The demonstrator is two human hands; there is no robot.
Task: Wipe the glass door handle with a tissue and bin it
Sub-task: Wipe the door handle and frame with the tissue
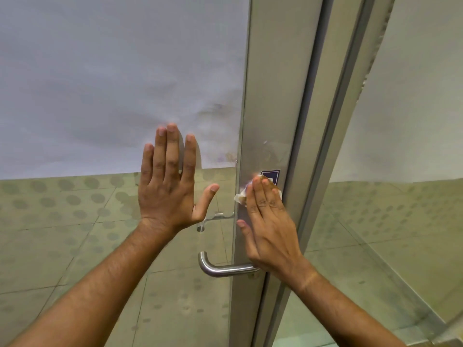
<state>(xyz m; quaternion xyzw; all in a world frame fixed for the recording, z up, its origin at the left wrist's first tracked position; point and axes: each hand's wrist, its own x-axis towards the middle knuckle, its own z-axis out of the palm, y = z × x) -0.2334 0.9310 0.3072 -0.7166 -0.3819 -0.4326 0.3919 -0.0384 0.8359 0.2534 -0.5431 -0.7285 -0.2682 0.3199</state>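
Note:
A curved steel lever handle point(220, 268) juts leftward from the grey metal stile point(273, 108) of the glass door. My right hand point(269, 221) lies flat on the stile above the handle and presses a crumpled white tissue point(240, 196) against the metal, partly over a small dark blue sticker point(271, 175). Only the tissue's edges show beside my fingers. My left hand point(167, 186) rests flat on the glass pane point(100, 96) left of the stile, fingers spread, holding nothing.
The pane's upper part is frosted; the lower part is clear and shows a tiled floor point(75, 246) with round studs and the outside lever point(213, 219). A second frame post point(333, 146) and another glass panel point(400, 221) stand to the right. No bin is in view.

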